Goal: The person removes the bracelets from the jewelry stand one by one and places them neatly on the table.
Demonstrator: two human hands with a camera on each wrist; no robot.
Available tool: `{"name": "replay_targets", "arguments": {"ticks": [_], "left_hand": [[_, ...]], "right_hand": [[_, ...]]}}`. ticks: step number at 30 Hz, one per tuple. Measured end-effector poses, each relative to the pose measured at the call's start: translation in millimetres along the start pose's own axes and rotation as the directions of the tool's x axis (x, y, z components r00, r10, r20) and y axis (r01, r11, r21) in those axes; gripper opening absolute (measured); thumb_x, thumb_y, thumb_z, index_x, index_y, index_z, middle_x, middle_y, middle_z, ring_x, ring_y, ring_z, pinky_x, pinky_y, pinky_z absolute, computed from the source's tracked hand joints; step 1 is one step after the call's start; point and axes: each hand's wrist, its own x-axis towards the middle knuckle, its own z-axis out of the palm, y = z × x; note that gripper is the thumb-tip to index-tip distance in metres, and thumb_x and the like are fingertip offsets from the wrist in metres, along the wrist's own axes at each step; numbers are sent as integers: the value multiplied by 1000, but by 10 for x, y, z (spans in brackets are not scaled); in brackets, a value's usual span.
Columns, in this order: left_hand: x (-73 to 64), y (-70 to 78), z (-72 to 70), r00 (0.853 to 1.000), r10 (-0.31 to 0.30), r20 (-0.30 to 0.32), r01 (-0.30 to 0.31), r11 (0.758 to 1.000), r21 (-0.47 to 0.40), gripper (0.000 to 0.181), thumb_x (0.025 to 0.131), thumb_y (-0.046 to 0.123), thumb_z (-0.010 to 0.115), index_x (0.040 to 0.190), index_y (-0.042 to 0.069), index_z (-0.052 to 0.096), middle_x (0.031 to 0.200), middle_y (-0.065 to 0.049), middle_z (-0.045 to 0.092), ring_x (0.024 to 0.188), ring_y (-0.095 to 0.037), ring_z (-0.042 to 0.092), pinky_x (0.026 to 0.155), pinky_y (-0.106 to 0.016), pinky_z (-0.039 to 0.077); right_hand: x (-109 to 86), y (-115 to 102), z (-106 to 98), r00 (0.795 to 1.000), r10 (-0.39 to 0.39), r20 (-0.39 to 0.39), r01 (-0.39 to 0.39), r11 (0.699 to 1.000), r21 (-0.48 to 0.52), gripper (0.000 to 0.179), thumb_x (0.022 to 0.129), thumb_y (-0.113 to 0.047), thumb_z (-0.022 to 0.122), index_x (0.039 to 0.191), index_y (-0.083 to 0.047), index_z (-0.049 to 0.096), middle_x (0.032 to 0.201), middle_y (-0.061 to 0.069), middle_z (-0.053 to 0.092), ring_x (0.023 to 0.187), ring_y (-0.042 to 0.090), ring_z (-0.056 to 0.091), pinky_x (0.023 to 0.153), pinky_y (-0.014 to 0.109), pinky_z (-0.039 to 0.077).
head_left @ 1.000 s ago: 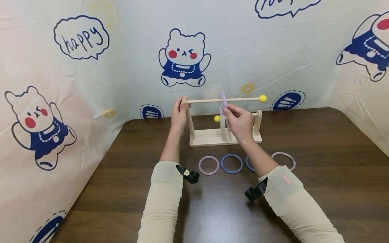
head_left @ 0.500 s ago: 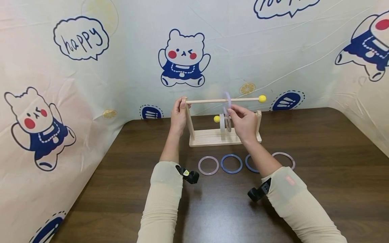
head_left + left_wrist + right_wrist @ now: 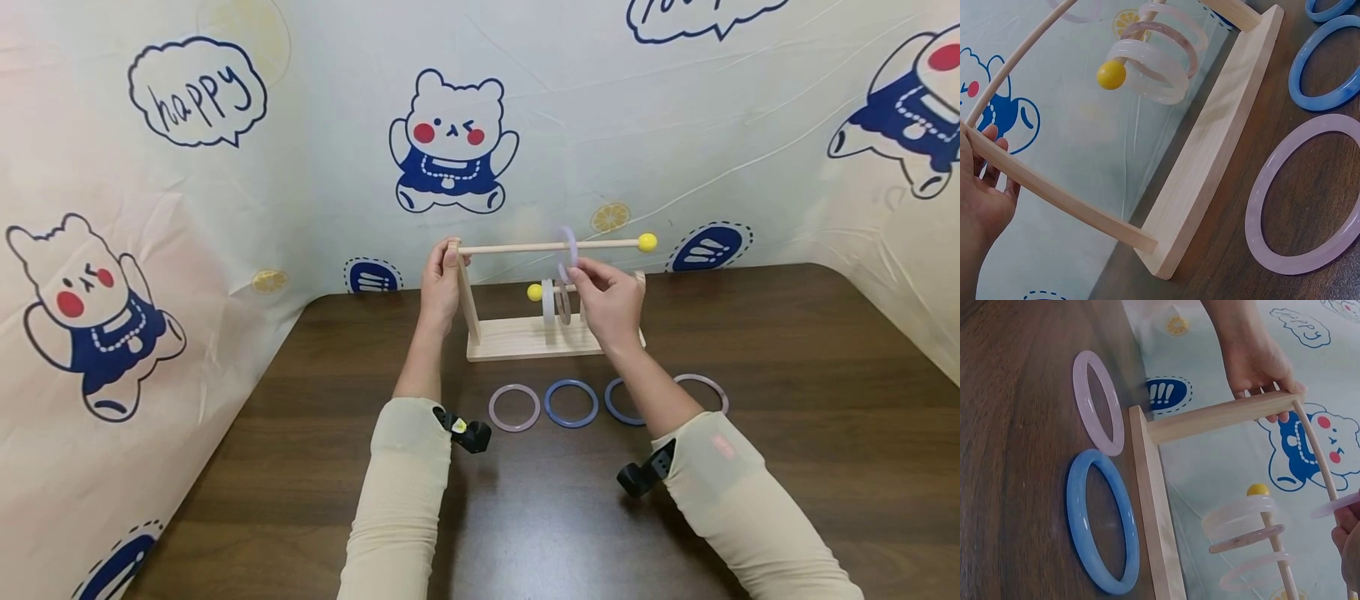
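A wooden bangle stand (image 3: 517,340) has an upper and a lower rod, each tipped with a yellow ball. My left hand (image 3: 441,292) grips the top of its left post, fingers round the wood. With thumb and fingertips my right hand (image 3: 617,312) pinches a lavender bangle (image 3: 574,249), which encircles the upper rod right of its middle. On the lower rod hang a whitish bangle (image 3: 1172,76), a brownish-pink bangle (image 3: 1193,59) and a pale pink bangle (image 3: 1202,36). In the head view my right hand hides part of the lower rod and the right post.
In front of the stand, a pink bangle (image 3: 492,408), a blue bangle (image 3: 549,406), a second blue bangle (image 3: 611,404) and another pink bangle (image 3: 722,393) lie in a row on the brown table (image 3: 300,467). My right forearm partly covers the last two. A printed cloth (image 3: 330,167) hangs behind.
My right hand has moved to the right along the upper rod with the lavender bangle, uncovering more of the lower rod's bangles. My left hand has stayed on the post.
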Motion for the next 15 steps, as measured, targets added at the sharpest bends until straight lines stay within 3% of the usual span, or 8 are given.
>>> {"name": "replay_targets", "arguments": {"ticks": [15], "left_hand": [[9, -4, 6, 1000, 19, -2, -19, 1000, -12, 40, 97, 33, 41, 124, 7, 52, 94, -5, 57, 94, -15, 52, 87, -33, 37]], "right_hand": [[39, 25, -102, 999, 31, -18, -32, 998, -62, 17, 83, 1, 67, 95, 13, 67, 89, 26, 66, 65, -4, 55, 57, 9, 42]]}}
